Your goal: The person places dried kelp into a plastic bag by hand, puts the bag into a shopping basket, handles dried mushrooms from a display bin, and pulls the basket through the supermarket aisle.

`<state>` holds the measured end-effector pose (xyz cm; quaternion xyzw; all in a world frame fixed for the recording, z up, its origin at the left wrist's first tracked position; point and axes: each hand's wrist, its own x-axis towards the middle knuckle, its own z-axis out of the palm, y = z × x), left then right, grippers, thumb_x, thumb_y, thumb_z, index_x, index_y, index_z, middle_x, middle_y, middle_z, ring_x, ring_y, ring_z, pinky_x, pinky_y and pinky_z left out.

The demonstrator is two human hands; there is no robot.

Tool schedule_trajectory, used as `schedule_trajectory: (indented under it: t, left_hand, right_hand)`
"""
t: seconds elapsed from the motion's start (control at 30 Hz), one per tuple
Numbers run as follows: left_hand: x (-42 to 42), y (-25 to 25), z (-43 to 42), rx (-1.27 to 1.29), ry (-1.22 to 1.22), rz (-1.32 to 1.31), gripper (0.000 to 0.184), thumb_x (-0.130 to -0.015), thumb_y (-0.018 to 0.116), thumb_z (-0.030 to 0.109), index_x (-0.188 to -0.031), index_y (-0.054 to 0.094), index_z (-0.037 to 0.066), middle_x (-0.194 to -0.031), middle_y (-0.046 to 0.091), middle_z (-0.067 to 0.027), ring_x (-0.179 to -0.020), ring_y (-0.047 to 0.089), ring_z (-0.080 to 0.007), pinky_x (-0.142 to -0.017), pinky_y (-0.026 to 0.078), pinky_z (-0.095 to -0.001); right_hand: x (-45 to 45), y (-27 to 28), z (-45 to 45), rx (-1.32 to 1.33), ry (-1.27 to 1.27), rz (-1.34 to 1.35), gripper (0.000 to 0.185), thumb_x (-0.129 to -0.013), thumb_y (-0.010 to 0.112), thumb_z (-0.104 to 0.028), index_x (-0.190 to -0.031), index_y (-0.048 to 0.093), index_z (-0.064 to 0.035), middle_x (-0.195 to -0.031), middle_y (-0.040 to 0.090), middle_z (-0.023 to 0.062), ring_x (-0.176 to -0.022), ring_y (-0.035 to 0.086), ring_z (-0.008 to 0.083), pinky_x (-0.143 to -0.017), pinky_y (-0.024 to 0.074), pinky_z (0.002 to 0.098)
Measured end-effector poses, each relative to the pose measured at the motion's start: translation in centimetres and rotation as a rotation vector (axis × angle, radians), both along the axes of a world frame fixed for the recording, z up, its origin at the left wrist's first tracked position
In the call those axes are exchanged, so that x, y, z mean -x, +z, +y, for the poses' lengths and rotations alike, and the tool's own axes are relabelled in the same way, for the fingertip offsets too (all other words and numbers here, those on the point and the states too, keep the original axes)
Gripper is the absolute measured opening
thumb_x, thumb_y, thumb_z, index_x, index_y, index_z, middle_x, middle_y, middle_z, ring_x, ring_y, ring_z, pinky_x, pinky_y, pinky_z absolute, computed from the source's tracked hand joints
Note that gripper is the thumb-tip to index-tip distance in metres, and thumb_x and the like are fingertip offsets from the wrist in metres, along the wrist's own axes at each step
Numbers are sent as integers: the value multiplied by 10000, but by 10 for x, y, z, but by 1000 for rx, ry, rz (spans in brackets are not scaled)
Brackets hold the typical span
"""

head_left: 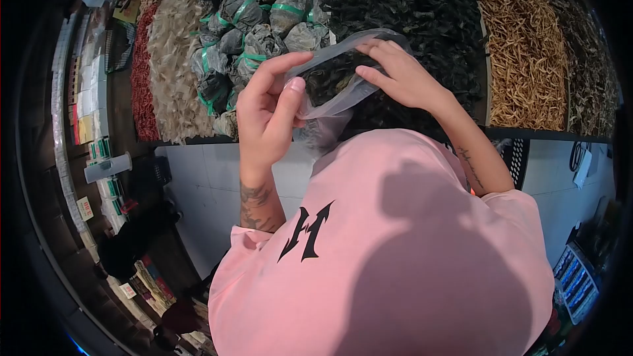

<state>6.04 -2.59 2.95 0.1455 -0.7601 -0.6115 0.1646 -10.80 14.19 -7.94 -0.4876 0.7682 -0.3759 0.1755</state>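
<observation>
Left fingers [282, 64]: thumb and index close together, holding the left rim of a clear plastic bag [349, 97]. Right fingers [390, 60]: parted, at its right rim. Bag: between both hands, mouth spread open; contents, cannot tell. Mouth's long axis slants from left fingers forward to right; body hangs below. Beyond: green-banded bundles [288, 12], dark dried goods [422, 13].

The clear bag [349, 99] gapes open, leaving a way in; bundled packets [264, 41] and dark dried goods [432, 16] crowd beyond it.
</observation>
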Motion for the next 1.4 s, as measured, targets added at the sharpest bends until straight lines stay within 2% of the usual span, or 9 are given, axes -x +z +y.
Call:
schedule_trajectory:
  t: [0.07,0.17,0.33,0.5,0.8,1.0,1.13,1.23,1.4]
  left_hand:
    - [5,1,1,7,-23,6,280,-963,528,68,-1228,596,10,-666,551,21,-542,481,-24,-478,383,-185]
    - [9,0,1,32,-51,11,279,-968,528,71,-1232,592,8,-658,551,19,-539,478,-24,-478,380,-189]
    - [9,-3,3,15,-48,-19,277,-969,525,68,-1231,592,5,-635,544,20,-533,477,-25,-472,366,-194]
    - [11,-10,1,-13,-55,2,276,-971,522,66,-1231,593,8,-622,536,24,-521,466,-25,-473,356,-193]
    - [14,-16,7,-4,-79,-44,279,-970,531,66,-1236,584,1,-642,517,21,-513,466,-40,-463,373,-198]
    - [14,-17,6,11,-69,-68,277,-972,528,65,-1234,585,-2,-646,518,22,-520,468,-31,-461,372,-190]
    - [17,-19,6,-1,-86,-59,275,-971,526,64,-1231,586,-3,-645,519,22,-520,468,-30,-460,374,-190]
    - [19,-19,7,-13,-95,-50,275,-970,526,64,-1229,586,-4,-644,519,23,-520,469,-31,-460,377,-189]
    - [21,-19,9,-18,-130,-42,281,-966,524,56,-1234,586,0,-652,517,30,-540,474,-26,-461,389,-187]
  right_hand:
    - [-7,-5,-11,-100,97,-14,535,-970,508,-381,-1280,568,50,-1407,465,249,-1311,437,358,-1103,337,424]
    - [-16,12,-14,-130,293,-192,479,-942,561,-354,-1196,626,47,-1323,548,245,-1253,498,369,-1073,379,431]
    - [-16,0,-17,59,156,-391,374,-936,557,-298,-1050,676,37,-918,695,204,-858,670,345,-787,515,401]
    - [6,-50,-14,-75,-157,-94,236,-903,541,-82,-1066,667,33,-1011,682,232,-992,649,385,-886,510,433]
    - [0,-35,-14,-351,28,-169,302,-775,724,-158,-1024,694,10,-961,676,192,-913,650,339,-812,504,412]
    - [2,-40,-4,-323,127,-132,303,-784,632,-77,-1075,701,-25,-1076,653,183,-1037,624,348,-899,492,422]
    - [3,-63,-4,-133,137,-101,267,-814,636,-100,-1055,683,6,-1033,655,205,-985,629,366,-871,493,437]
    - [-1,-61,-18,-137,-20,-94,257,-816,587,-51,-1059,671,-36,-1029,669,172,-999,636,351,-868,501,445]
    - [-1,-70,-39,-282,-82,180,167,-850,646,-164,-966,665,-46,-925,687,177,-899,668,358,-776,529,454]
